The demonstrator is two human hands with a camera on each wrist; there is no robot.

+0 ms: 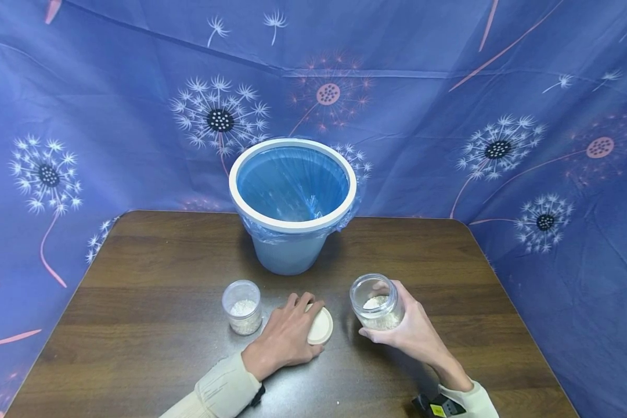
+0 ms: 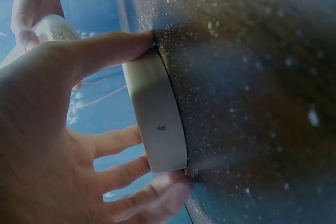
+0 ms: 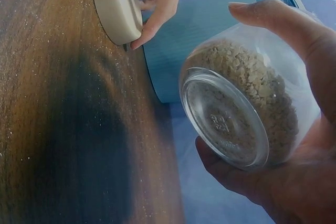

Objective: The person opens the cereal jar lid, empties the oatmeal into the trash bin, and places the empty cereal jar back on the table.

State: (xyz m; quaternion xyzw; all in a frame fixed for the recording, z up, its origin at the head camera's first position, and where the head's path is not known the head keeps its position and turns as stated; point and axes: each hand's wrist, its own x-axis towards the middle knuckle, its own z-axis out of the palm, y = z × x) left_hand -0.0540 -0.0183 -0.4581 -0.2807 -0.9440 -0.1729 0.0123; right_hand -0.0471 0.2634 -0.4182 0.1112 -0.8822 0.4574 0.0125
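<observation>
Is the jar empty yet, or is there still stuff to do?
Not empty yet. Done: the lid is off, lying on the table under the left hand. In hand: the right hand holds the open jar, grains still inside. Left, probably: the bin looks empty, and a small jar also holds grains.

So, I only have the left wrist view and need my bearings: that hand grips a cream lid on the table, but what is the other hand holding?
Observer: The right hand holds a lidless glass jar of pale granules, tilted, base off the table.
Operator: Anything else nearby?
Observer: A smaller clear jar, also holding granules, stands just left of the left hand and its lid.
Operator: And beyond them?
Observer: A white-rimmed bin with a blue liner stands near the table's back edge.
</observation>
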